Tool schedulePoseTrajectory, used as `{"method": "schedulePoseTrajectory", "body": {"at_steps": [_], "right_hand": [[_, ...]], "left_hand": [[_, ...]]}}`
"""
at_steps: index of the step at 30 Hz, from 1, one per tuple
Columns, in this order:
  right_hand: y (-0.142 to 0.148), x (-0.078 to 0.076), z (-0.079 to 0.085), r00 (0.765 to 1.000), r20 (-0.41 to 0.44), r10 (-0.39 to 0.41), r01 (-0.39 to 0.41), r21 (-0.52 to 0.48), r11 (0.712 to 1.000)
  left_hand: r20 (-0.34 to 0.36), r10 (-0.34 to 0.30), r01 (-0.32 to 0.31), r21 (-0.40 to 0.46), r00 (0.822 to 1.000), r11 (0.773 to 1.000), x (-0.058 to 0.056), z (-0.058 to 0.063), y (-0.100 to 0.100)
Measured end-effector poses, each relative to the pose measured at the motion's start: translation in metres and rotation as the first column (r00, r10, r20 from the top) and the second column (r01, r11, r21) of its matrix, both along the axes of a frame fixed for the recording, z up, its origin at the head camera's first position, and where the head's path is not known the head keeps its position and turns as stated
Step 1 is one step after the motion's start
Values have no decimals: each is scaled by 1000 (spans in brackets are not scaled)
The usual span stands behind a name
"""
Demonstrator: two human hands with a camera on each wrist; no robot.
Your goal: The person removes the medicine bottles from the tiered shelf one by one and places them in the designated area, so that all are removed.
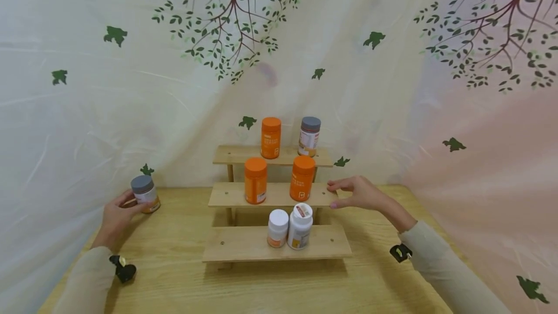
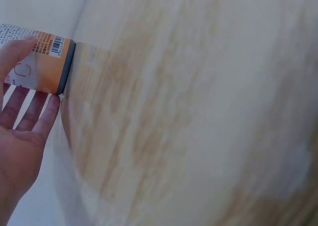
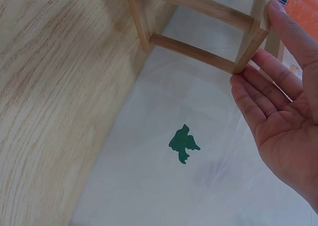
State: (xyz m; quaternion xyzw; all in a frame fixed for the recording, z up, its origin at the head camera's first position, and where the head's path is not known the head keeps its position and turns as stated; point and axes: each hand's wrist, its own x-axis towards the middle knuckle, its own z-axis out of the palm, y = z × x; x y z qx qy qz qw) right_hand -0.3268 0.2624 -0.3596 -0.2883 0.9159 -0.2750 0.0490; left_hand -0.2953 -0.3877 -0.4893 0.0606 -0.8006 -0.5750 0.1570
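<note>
At the left of the head view my left hand (image 1: 116,219) grips a supplement bottle (image 1: 146,194) with a grey lid and a white-and-orange label. Thumb and fingers lie on opposite sides of it, and in the left wrist view the bottle's (image 2: 49,62) dark-rimmed end is right at the tabletop. My right hand (image 1: 359,194) holds the right end of the middle shelf (image 1: 279,195) of a three-step wooden display stand (image 1: 235,243). In the right wrist view its thumb (image 3: 290,27) presses the board's corner, the other fingers lying along the far side.
Two orange bottles (image 1: 255,180) stand on the middle shelf. The top shelf carries another orange bottle (image 1: 271,138) and a grey-lidded bottle (image 1: 309,136). Two white bottles (image 1: 300,227) sit close together on the bottom shelf. A leaf-patterned cloth (image 1: 183,105) hangs behind the wooden table (image 1: 174,265).
</note>
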Motion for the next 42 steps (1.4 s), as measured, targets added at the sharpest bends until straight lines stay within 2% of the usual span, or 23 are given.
{"method": "schedulePoseTrajectory", "body": {"at_steps": [6,16,21,25,27,30,37,42], "right_hand": [[-1,-2,3,1000,-2,20,-20,16,1000],[-2,-4,4,1000,-5,19,-18,34,999],[-1,-7,5,999,-16,32,-31,50,998],[-3,-7,6,999,-17,33,-32,52,998],[-4,-7,7,999,-14,29,-28,53,998],[-5,-7,9,1000,-8,28,-27,54,998],[-4,-9,5,1000,-15,22,-21,48,999],[-3,-9,3,1000,-20,20,-19,46,999]], "left_hand": [[18,-19,20,-56,1000,998,-1,0,-1],[-56,-63,59,-79,996,995,2,-1,-1],[-41,-50,45,-109,998,993,2,0,-1],[15,-24,25,-124,1000,992,2,3,0],[37,-13,17,-122,999,992,3,6,0],[34,0,4,-127,999,992,4,11,1],[-43,57,-62,-119,997,991,-3,32,7],[-31,61,-66,-188,998,980,-7,49,12]]}}
